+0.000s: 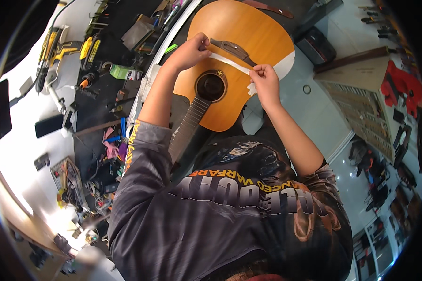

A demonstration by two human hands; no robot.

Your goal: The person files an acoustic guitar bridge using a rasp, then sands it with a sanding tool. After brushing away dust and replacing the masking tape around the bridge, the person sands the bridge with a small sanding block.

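Note:
An acoustic guitar (239,21) with an orange-brown top lies in front of me, its fretted neck (191,117) pointing back toward my left side. A strip of white tape (229,62) stretches between my hands, across the top between the dark bridge (233,50) and the sound hole (210,87). My left hand (194,49) pinches the strip's left end, fingers curled. At the other end, my right hand (266,83) closes on the tape with thumb and fingers. A loose whitish piece (252,89) hangs beside my right hand. I cannot tell whether the strip touches the wood.
To the left, a dark bench carries a yellow-and-black power drill (70,50), a green-and-white box (125,72) and scattered tools. A black case (315,45) stands on the floor at the right. Beyond it is a wooden cabinet (358,103) with red cloth (403,86) on it.

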